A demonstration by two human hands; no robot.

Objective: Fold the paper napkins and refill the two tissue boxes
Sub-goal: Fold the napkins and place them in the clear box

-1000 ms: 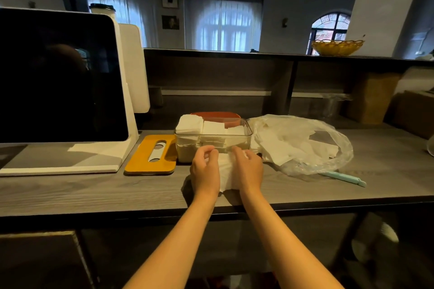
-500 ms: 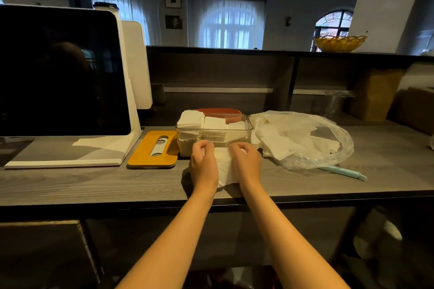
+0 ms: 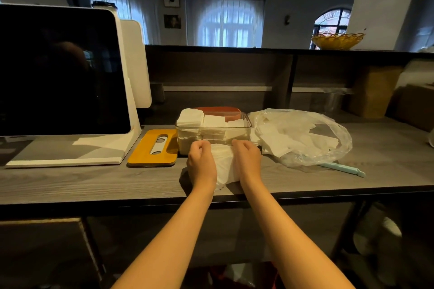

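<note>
1. Step in hand, as judged: folding one paper napkin (image 3: 224,166) on the counter (image 3: 94,183), just in front of the clear tissue box (image 3: 212,135).
2. Left hand (image 3: 202,164) and right hand (image 3: 247,162) each pinch a far corner of the napkin, fingers curled; the grip is closed on paper on both sides.
3. Napkin: thin, white, soft, slightly rumpled; it lies flat between the hands, near the counter's front edge.
4. Box: transparent rigid plastic, rectangular, lid off. Folded white squares stand packed inside, one stack rising above the rim; looks nearly full.
5. Yellow lid (image 3: 153,148) with a slot lies flat just left of the box.
6. Crinkly clear plastic bag (image 3: 303,136) to the right holds loose unfolded napkins.
7. Next move likely calls for a clean crease, then slotting the fold upright into the box.
8. A reddish-brown object behind the box; whether it is the second box cannot be told.
</note>
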